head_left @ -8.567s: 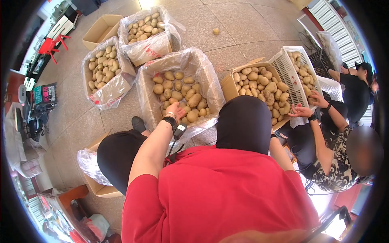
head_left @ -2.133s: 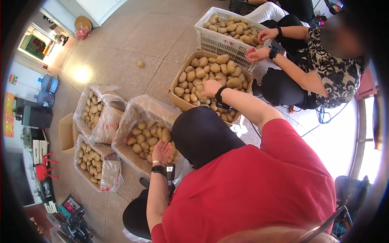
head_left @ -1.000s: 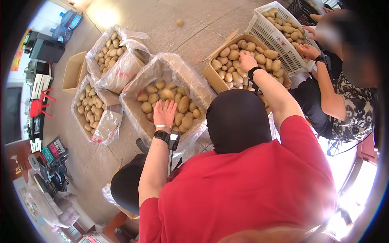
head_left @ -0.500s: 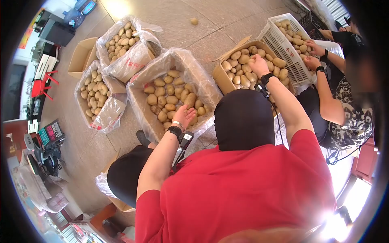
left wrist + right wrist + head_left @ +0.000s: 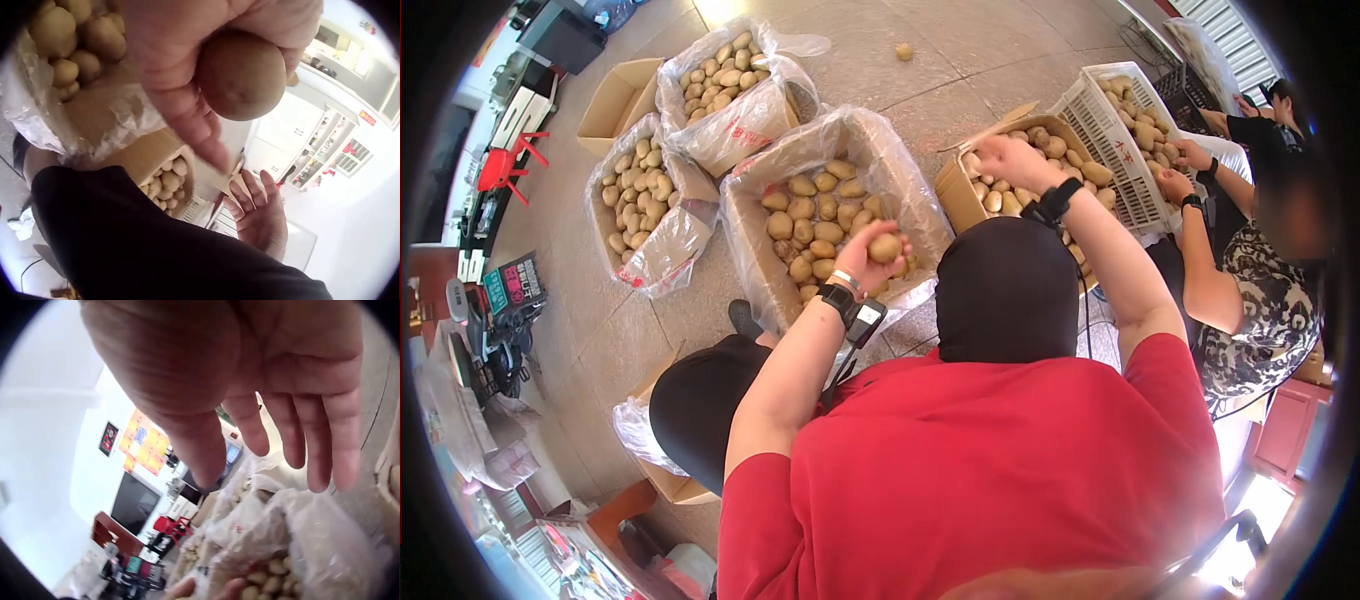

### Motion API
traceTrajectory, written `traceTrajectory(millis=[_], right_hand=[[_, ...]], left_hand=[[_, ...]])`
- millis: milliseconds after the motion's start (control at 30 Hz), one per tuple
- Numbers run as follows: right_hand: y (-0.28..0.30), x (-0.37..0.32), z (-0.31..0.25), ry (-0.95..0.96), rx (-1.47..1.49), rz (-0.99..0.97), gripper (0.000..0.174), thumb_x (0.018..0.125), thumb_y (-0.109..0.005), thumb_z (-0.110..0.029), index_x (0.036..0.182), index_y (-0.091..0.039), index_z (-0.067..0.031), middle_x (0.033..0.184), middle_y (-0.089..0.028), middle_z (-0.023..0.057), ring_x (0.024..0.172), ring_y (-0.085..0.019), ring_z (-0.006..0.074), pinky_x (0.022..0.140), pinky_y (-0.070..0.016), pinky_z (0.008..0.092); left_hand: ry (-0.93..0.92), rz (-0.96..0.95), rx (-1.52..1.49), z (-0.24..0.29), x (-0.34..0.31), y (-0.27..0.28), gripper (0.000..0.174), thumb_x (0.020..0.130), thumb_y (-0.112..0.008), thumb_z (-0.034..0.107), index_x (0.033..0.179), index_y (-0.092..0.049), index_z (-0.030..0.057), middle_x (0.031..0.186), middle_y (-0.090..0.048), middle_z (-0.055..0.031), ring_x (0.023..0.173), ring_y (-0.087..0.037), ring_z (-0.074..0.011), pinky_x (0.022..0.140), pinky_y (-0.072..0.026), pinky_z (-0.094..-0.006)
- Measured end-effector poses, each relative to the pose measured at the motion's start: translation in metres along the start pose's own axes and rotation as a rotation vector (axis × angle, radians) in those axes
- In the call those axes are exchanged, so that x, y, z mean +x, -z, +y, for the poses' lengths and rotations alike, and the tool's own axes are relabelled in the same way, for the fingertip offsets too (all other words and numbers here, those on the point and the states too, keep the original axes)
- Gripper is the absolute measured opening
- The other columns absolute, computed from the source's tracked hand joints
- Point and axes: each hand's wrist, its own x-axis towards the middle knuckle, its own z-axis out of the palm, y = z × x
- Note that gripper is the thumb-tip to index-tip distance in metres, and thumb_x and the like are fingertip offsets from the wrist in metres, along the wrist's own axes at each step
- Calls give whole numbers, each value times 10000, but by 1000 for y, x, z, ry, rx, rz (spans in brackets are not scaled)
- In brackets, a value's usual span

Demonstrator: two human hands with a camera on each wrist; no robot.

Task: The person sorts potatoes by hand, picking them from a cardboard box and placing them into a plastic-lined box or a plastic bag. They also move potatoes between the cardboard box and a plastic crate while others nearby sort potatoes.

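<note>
My left hand [image 5: 858, 262] grips a round potato [image 5: 886, 248] above the plastic-lined carton [image 5: 910, 180], which holds a layer of potatoes [image 5: 825, 230]. Up close in the left wrist view, thumb and fingers curl round that potato [image 5: 240, 75]. My right hand [image 5: 1015, 162] is over the left part of a second carton [image 5: 960, 200], heaped with potatoes [image 5: 1090, 172]. In the right wrist view the right hand [image 5: 281, 369] has its fingers extended and an empty palm.
Two more lined boxes of potatoes [image 5: 640, 195] and an empty carton [image 5: 620, 100] stand on the left. One potato [image 5: 904, 51] lies on the floor. At right, a person [image 5: 1260, 260] reaches into a white plastic crate [image 5: 1100, 130] of potatoes.
My left hand, palm up and without a potato before, now holds one. The right hand has come off the heap in the second carton and moved left, toward the lined carton.
</note>
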Motion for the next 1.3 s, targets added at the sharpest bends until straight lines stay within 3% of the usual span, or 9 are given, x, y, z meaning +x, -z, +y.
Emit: traceTrajectory(millis=[67, 167, 433, 567, 667, 800, 867, 1000, 1300], right_hand=[[-13, -16, 32, -18, -131, 5, 339, 693, -617, -250, 923, -555, -8, 823, -593, 209, 820, -576, 350, 705, -463, 399], [-47, -34, 90, -243, -360, -12, 347, 694, -619, -226, 970, -542, -31, 888, -593, 204, 892, -556, 345, 770, -452, 418], [-82, -75, 127, -325, -439, 198, 570, 689, -646, -226, 1199, -439, -76, 1133, -448, 200, 1002, -486, 387, 824, -439, 436], [-91, -81, 136, -388, -452, 187, 516, 685, -640, -231, 1146, -469, -72, 1100, -460, 198, 990, -490, 378, 816, -443, 437], [-96, -83, 140, -399, -457, 181, 461, 682, -638, -243, 1080, -491, -63, 1088, -463, 189, 979, -491, 379, 791, -453, 441], [-106, -83, 150, -417, -614, 227, 330, 749, -555, -246, 1028, -524, -72, 1060, -474, 150, 961, -506, 336, 739, -480, 436], [-111, -83, 162, -441, -718, 232, 299, 774, -521, -245, 1022, -538, -79, 1049, -477, 137, 955, -510, 319, 719, -489, 433], [-113, -87, 159, -510, -796, 197, 241, 788, -479, -215, 970, -568, -84, 1032, -482, 110, 893, -519, 321, 672, -502, 425], [-118, -93, 189, -297, -884, 246, 172, 763, -504, -165, 889, -587, -83, 942, -520, 93, 839, -538, 332, 611, -505, 402]], left_hand=[[177, 345, 205, -10, 8, 38, 253, 851, -530, 235, 1036, -484, 68, 966, -542, -140, 874, -558, -289, 648, -528, -369], [86, 546, 68, -17, -1, 56, 224, 822, -555, 156, 1008, -480, 57, 986, -516, -133, 876, -530, -278, 669, -529, -389], [-374, 379, -136, 19, 14, 47, 379, 846, -524, 247, 1120, -420, 7, 1117, -448, -193, 1049, -467, -328, 910, -434, -428], [-378, 388, -40, 18, 11, 52, 422, 845, -526, 257, 1165, -390, 18, 1134, -445, -200, 1052, -471, -336, 895, -439, -430], [-152, 385, 75, 2, 11, 63, 434, 846, -526, 264, 1187, -380, 37, 1150, -452, -206, 1039, -488, -336, 863, -451, -424], [52, 621, 450, -26, 6, 68, 447, 825, -541, 262, 1198, -411, 53, 1042, -549, -175, 911, -561, -287, 791, -477, -388], [36, 587, 1102, -31, -1, 68, 384, 805, -535, 243, 1134, -499, 50, 891, -605, -135, 792, -596, -251, 744, -492, -348], [-183, 687, 1917, -31, -9, 75, 383, 730, -574, 266, 1051, -574, 56, 949, -625, -158, 821, -612, -290, 768, -481, -356], [206, 544, 1927, -25, -23, 72, 602, 706, -593, 309, 1262, -416, 159, 1202, -474, -210, 1092, -487, -325, 909, -410, -376]])
